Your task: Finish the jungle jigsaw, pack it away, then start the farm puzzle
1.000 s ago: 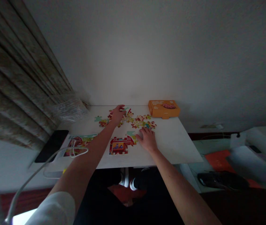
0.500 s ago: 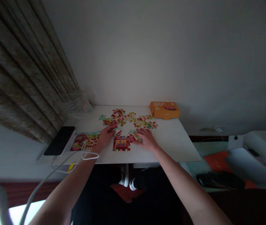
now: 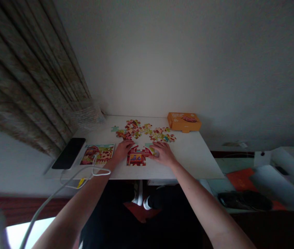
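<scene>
A partly joined puzzle section (image 3: 136,158), showing a red barn, lies near the front edge of the white table (image 3: 193,159). My left hand (image 3: 124,148) rests at its upper left corner, fingers bent together over the edge; anything under the fingertips is hidden. On the other side, my right hand (image 3: 163,153) has its fingers spread over a green and pale blue puzzle part (image 3: 150,146) at the section's right. Several loose puzzle pieces (image 3: 136,129) lie in a heap behind both hands. Left of my left hand is a printed farm picture (image 3: 98,154).
An orange box (image 3: 184,121) stands at the back right. A black phone (image 3: 69,153) lies at the left edge, near a clear plastic bag (image 3: 88,117). A white cable (image 3: 84,168) loops over my left forearm. Black shoes (image 3: 245,200) and papers are at the lower right.
My left hand has drawn in closer to the barn section, its fingers lower at the corner. My right hand stays nearly in place. The whole view has shifted slightly.
</scene>
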Tool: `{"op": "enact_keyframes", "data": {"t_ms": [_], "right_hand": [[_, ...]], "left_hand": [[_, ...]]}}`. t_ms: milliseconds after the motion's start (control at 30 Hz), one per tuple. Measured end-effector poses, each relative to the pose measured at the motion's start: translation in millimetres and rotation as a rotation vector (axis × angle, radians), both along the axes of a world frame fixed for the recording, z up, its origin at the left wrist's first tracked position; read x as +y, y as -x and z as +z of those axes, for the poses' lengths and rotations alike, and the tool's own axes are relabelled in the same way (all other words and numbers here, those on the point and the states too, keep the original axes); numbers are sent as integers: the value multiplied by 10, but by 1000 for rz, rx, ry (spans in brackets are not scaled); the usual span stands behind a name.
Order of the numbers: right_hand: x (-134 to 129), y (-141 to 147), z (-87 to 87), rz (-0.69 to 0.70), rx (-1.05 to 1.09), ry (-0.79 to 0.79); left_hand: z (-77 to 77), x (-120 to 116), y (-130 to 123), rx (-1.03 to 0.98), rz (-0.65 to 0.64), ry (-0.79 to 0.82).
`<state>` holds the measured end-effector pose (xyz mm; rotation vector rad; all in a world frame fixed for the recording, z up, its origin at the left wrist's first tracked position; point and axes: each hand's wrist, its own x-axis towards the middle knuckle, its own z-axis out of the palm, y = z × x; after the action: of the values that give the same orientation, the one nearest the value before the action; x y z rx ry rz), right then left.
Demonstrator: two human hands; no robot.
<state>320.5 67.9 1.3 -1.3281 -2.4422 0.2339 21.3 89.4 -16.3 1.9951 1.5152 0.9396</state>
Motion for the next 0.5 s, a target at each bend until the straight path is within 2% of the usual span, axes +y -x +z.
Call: {"op": "enact_keyframes", "data": {"t_ms": [133, 233, 400, 500], "right_hand": [[6, -8, -6, 9, 8, -1], [7, -8, -2, 8, 11, -1], [5, 2, 13, 7, 18, 1], [6, 2, 17, 5, 16, 6]], "left_hand": [[-35, 18, 3, 132, -39, -85], [-16, -62, -12, 251, -56, -141], [83, -432, -58, 415, -191, -225], [130, -636, -67, 519, -280, -196]]}}
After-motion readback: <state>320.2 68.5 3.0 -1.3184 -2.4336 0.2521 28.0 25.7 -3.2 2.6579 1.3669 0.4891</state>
